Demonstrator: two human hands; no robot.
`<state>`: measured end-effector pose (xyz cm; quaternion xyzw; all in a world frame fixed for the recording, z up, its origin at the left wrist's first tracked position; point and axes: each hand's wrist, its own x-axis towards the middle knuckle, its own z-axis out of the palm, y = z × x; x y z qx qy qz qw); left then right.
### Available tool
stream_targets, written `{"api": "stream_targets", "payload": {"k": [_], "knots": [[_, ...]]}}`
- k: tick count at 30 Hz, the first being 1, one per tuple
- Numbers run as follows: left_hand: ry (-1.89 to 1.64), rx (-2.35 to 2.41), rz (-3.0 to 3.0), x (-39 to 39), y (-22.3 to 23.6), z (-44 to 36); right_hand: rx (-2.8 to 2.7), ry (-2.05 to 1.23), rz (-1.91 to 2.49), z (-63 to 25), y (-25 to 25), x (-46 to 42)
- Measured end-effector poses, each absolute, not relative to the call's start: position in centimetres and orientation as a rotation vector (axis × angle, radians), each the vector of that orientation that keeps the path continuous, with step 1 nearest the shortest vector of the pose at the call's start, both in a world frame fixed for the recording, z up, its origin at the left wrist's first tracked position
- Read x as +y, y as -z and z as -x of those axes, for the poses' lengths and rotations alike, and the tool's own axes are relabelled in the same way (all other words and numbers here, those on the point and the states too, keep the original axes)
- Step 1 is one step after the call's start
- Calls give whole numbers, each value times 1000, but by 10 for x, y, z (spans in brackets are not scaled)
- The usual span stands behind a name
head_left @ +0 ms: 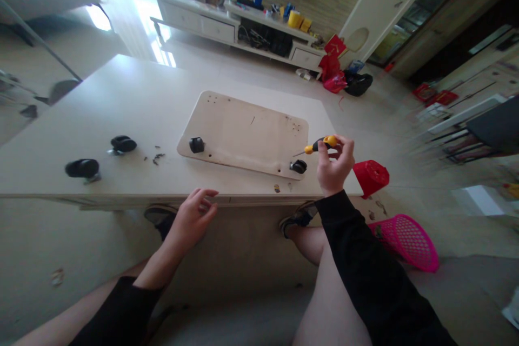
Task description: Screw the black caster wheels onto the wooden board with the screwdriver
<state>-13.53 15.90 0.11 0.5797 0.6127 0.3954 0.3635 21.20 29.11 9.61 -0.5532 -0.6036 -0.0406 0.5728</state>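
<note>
My right hand grips a yellow-and-black screwdriver above the table's right end, its shaft pointing left over a black caster at the near right corner of a pale board. Another caster sits at the board's near left corner. Small holes mark the two far corners. My left hand hovers at the table's front edge, fingers loosely curled and apart, holding nothing. Two loose casters, one nearer and one farther, lie on the left, beside several small screws.
The board lies on a white table. A red bucket and a pink mesh basket are on the floor to the right. Across the room stands a white TV cabinet with red bags beside it.
</note>
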Motion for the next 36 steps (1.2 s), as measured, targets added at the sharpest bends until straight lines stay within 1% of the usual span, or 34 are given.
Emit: {"api": "stream_targets", "payload": {"k": [5,9,13,17,19,22,28,36], "knots": [[-1034,1579,-1482,158,-3,133,-1374,16,1316,-207,-97,287],[-1013,1635,-1532,163,-14,142,-1360,-65,1278,-200,-99,283],[-842,1789,-1535,187,-32,189,-1384,-136,1243,-190,-100,281],[-661,2117,-1483,218,-40,257,-1387,-178,1215,-185,-101,275],[-589,2311,-1386,228,-33,280,-1387,-185,1209,-187,-101,271],[-570,2464,-1233,236,-12,288,-1378,-193,1220,-194,-101,266],[-596,2484,-1269,252,27,274,-1340,-187,1242,-202,-108,261],[-562,2509,-1347,259,39,278,-1365,-225,1257,-199,-111,258]]}}
